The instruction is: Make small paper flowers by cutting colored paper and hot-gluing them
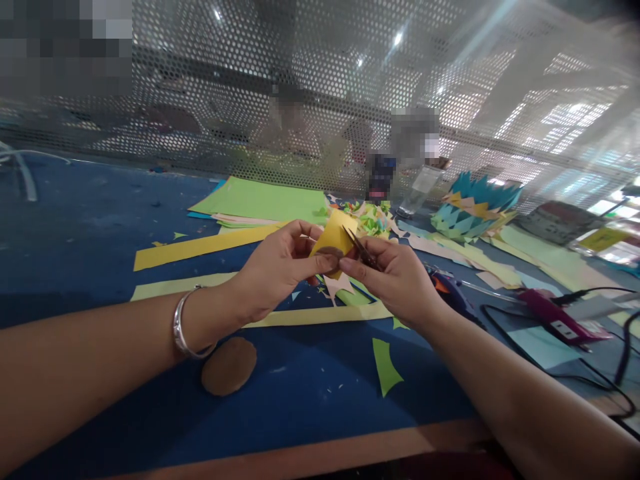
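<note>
My left hand [283, 267] pinches a piece of yellow paper [336, 230] together with a small brown disc [330, 253] lying against its lower part. In my right hand [400, 273] is a pair of dark scissors [361, 248], its blades at the right edge of the yellow paper. Most of the scissor handles are hidden by my fingers. Below my left wrist a larger brown oval piece [229, 367] lies on the blue table [310, 400]. A green paper offcut [386, 367] with pointed corners rests below my right hand.
Long yellow strips [210, 245] and a stack of green sheets [270, 200] lie behind my hands, near a heap of paper scraps [373, 217]. At right are a paper crown [475, 207], a clear bottle [420, 190], a glue gun [457, 297] and a purple power strip [563, 320] with cords. A perforated screen [210, 120] stands behind.
</note>
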A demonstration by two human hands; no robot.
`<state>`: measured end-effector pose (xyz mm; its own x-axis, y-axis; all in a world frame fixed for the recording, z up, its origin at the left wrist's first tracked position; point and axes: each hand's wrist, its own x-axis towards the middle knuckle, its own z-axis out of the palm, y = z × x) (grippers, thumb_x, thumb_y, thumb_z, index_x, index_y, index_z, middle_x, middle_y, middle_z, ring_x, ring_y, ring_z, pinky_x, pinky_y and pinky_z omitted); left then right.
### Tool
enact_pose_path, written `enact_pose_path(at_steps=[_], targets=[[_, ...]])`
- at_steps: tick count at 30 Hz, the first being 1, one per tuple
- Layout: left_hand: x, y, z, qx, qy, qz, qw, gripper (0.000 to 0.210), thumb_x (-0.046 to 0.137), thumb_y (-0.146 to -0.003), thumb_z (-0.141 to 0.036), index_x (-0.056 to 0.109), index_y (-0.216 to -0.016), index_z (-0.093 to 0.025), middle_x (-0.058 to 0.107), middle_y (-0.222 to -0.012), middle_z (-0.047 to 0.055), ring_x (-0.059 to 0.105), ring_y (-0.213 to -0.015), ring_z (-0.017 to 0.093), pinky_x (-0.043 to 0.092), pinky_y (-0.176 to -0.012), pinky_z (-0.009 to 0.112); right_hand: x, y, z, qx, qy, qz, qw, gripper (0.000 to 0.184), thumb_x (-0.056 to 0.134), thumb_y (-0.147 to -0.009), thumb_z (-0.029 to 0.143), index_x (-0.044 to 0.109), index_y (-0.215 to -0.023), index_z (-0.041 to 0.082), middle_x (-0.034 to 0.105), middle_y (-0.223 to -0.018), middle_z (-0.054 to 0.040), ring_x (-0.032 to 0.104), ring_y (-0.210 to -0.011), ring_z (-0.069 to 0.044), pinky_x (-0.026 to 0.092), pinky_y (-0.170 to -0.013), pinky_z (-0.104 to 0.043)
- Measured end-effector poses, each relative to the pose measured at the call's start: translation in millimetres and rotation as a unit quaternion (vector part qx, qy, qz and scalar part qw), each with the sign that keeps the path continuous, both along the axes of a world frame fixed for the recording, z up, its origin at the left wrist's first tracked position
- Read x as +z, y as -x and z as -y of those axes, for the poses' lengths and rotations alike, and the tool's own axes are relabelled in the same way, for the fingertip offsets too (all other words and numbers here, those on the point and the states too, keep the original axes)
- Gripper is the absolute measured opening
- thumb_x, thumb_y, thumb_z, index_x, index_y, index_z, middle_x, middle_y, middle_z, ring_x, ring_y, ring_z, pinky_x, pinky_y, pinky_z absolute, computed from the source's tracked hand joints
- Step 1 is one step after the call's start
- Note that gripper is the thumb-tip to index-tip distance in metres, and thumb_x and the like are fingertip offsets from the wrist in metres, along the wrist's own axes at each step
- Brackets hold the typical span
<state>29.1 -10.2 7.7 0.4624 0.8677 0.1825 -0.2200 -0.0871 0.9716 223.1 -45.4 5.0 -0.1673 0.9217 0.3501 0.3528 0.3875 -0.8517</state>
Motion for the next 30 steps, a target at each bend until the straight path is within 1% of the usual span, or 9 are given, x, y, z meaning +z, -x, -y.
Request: enact_pose_path(at_steps=[2, 4, 7, 11, 14, 17, 20, 23, 30], targets=[[1.0, -0.9, 2.2, -0.007, 0.042, 0.019, 0.999, 0.031, 0.084, -0.072, -0.022, 0.065, -0.096, -0.019, 0.069, -0.089, 0.000, 0.064, -0.080, 0.013, 0.046, -0.065, 0.023, 0.0, 0.7, 1.4, -0.005, -0.007, -0.025, 1.000, 0.029, 0.073, -0.086, 0.044, 0.063, -0.085, 0.017, 0.052, -0.073, 0.0013, 0.043, -0.064, -0.012, 0.034, -0.058, -0.027], [2.0, -2.3, 5.2, -0.018, 0.069, 0.044, 0.996, 0.026, 0.084, -0.071, -0.021, 0.070, -0.092, -0.017, 0.070, -0.091, 0.001, 0.065, -0.085, 0.013, 0.049, -0.077, 0.025, 0.3, 1.4, 2.4, -0.007, -0.015, -0.043, 0.999, 0.027, 0.072, -0.087, 0.043, 0.064, -0.087, 0.018, 0.053, -0.074, 0.0010, 0.043, -0.065, -0.012, 0.035, -0.059, -0.028], [2.9, -4.1, 9.2, -0.020, 0.072, 0.068, 0.995, 0.018, 0.083, -0.073, -0.021, 0.072, -0.087, -0.017, 0.071, -0.090, 0.001, 0.064, -0.086, 0.013, 0.050, -0.087, 0.027, 0.8, 2.6, 2.4, -0.005, -0.021, -0.050, 0.999, 0.026, 0.073, -0.086, 0.043, 0.063, -0.086, 0.018, 0.053, -0.075, 0.0004, 0.044, -0.066, -0.012, 0.035, -0.059, -0.028], [3.3, -4.2, 9.4, 0.023, 0.049, 0.056, 0.997, 0.019, 0.080, -0.079, -0.025, 0.069, -0.092, -0.017, 0.070, -0.092, 0.001, 0.064, -0.082, 0.012, 0.053, -0.078, 0.026, 2.8, 4.0, 2.1, -0.011, -0.022, -0.031, 0.999, 0.029, 0.072, -0.087, 0.044, 0.062, -0.084, 0.018, 0.053, -0.074, 0.0006, 0.043, -0.063, -0.011, 0.033, -0.055, -0.026], [3.2, -3.7, 5.9, 0.047, 0.042, 0.051, 0.997, 0.021, 0.079, -0.079, -0.026, 0.066, -0.092, -0.017, 0.070, -0.091, 0.001, 0.065, -0.084, 0.014, 0.054, -0.073, 0.026, 4.8, 4.2, 3.3, -0.006, 0.002, -0.032, 0.999, 0.035, 0.069, -0.089, 0.051, 0.060, -0.082, 0.018, 0.043, -0.064, 0.0046, 0.034, -0.055, -0.009, 0.026, -0.049, -0.026], [3.0, -3.2, 2.9, 0.064, 0.045, 0.049, 0.996, 0.022, 0.079, -0.080, -0.027, 0.064, -0.091, -0.017, 0.071, -0.092, 0.002, 0.067, -0.083, 0.014, 0.054, -0.073, 0.026, 5.7, 4.1, 5.1, 0.025, 0.043, -0.041, 0.998, 0.043, 0.059, -0.094, 0.059, 0.060, -0.082, 0.018, 0.034, -0.059, 0.0069, 0.027, -0.050, -0.007, 0.017, -0.046, -0.026], [2.4, -2.4, 2.0, 0.067, 0.041, 0.052, 0.996, 0.021, 0.078, -0.081, -0.027, 0.064, -0.093, -0.016, 0.071, -0.090, 0.002, 0.068, -0.082, 0.014, 0.053, -0.075, 0.026, 5.8, 4.8, 6.3, 0.052, 0.091, -0.036, 0.994, 0.046, 0.053, -0.096, 0.061, 0.061, -0.084, 0.018, 0.032, -0.058, 0.0073, 0.025, -0.048, -0.007, 0.015, -0.045, -0.026], [1.7, -1.8, 1.9, 0.063, 0.035, 0.051, 0.996, 0.020, 0.077, -0.082, -0.027, 0.064, -0.094, -0.017, 0.072, -0.088, 0.001, 0.068, -0.082, 0.013, 0.050, -0.073, 0.024, 6.0, 6.2, 6.3, 0.058, 0.126, -0.042, 0.990, 0.046, 0.052, -0.096, 0.061, 0.061, -0.085, 0.017, 0.029, -0.056, 0.0084, 0.022, -0.046, -0.006, 0.013, -0.043, -0.025], [1.7, -2.9, 1.9, 0.077, 0.026, 0.048, 0.996, 0.019, 0.077, -0.081, -0.026, 0.064, -0.092, -0.016, 0.073, -0.083, 0.003, 0.067, -0.079, 0.014, 0.046, -0.070, 0.025, 6.9, 5.3, 5.9, 0.054, 0.142, -0.072, 0.986, 0.043, 0.055, -0.097, 0.056, 0.061, -0.082, 0.016, 0.031, -0.055, 0.0085, 0.022, -0.044, -0.005, 0.013, -0.042, -0.023]])
